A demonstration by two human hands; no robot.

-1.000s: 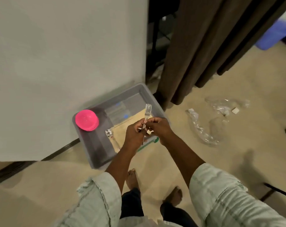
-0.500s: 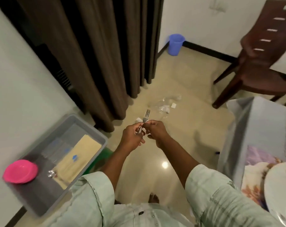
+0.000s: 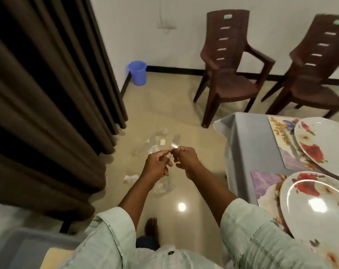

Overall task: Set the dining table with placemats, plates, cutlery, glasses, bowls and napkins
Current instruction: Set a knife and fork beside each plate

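Hands meet in front of the chest above the floor: the left hand point(image 3: 158, 165) and the right hand point(image 3: 186, 159) each pinch the handle of one fork point(image 3: 175, 143), tines pointing up and away. Right of them the table point(image 3: 248, 144), under a grey cloth, carries two floral placemats point(image 3: 279, 133), each with a flowered plate point(image 3: 318, 206) on it, both plates bare. A grey tub point(image 3: 19, 247) at lower left holds something tan and flat, and a blue bucket point(image 3: 137, 72), contents hidden, stands by the wall beside the brown curtain point(image 3: 48, 98).
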